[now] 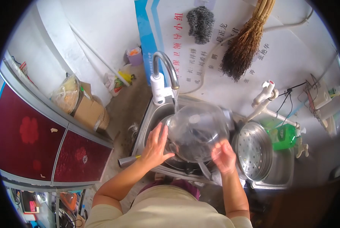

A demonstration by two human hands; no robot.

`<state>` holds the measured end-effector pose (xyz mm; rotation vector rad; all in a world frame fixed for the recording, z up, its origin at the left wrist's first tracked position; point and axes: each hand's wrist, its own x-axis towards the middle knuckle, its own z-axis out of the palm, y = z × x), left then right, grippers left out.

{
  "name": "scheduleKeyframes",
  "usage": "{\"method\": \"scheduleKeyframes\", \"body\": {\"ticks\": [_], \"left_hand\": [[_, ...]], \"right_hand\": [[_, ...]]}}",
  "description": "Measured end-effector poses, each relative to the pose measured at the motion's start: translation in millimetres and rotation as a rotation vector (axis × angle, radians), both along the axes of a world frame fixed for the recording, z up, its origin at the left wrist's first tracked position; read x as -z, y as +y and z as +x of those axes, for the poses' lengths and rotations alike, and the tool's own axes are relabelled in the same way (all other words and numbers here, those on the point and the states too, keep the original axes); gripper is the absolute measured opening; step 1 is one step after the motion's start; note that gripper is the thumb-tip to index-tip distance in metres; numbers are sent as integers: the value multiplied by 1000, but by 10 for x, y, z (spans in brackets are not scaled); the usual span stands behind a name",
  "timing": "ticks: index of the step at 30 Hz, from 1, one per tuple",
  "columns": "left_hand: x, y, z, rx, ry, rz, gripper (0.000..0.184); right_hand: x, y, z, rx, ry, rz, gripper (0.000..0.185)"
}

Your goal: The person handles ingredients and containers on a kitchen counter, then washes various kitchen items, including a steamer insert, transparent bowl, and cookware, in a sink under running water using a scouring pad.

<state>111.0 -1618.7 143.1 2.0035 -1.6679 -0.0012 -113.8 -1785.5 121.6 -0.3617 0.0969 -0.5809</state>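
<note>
A clear see-through pot lid is held tilted over the left sink basin, between my two hands. My left hand is at the lid's left edge, thumb and fingers spread against the rim. At its lower right edge, my right hand grips the rim with bent fingers. Right above the lid's upper left side is the spout of a curved metal faucet with a white body, and water appears to run from it. Dark cookware and a handle show beneath the lid, partly hidden by it.
A perforated steel steamer pan sits right of the basin, with a green soap bottle behind it. White taps stick out from the wall. A straw brush and a steel wool scrubber hang above. A red-panelled cabinet stands left.
</note>
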Motion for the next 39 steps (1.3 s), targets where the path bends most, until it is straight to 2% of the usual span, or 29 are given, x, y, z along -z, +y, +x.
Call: {"method": "scheduleKeyframes", "body": {"ticks": [2,5,8,11,15,16,20,23,25,27,28,30,34,37,39], "left_hand": [[20,-8,-40,-12,88,28,101],[117,-26,-11,-33,216,14,85],[233,-65,77,-82,187,-113,69],[109,-70,129,-207,672,-102,59],[61,3,219,-201,1139,-142,50],[17,37,205,-205,1193,-146,44],[-187,215,109,-201,1438,-100,44],[-335,346,14,-212,1546,-64,46],[-361,422,-11,-212,1622,-48,52],[-434,502,-57,-216,1741,-59,56],[-426,569,-45,-135,1787,-51,68],[-323,689,-41,-118,1797,-98,70],[-290,864,2,-63,1818,-120,82],[-450,1007,42,-152,1760,-79,88],[-534,1130,88,-166,1694,-113,88]], "right_hand": [[13,-26,-18,13,5,3,10],[16,-54,31,36,22,-53,10],[-16,-26,145,76,67,-57,9],[-121,1,230,181,69,-78,9],[-308,80,231,356,244,-304,13],[-406,123,250,417,311,-369,17],[-559,183,118,429,362,-447,27],[-545,297,-14,355,438,-658,23],[-554,375,-25,334,445,-989,31],[-580,370,58,284,310,-1441,38],[-607,406,113,288,289,-1587,38],[-665,536,239,299,238,-1880,38],[-698,781,396,245,167,-2276,29],[-744,935,523,217,87,-2370,21],[-752,1052,574,200,142,-2412,13]]}}
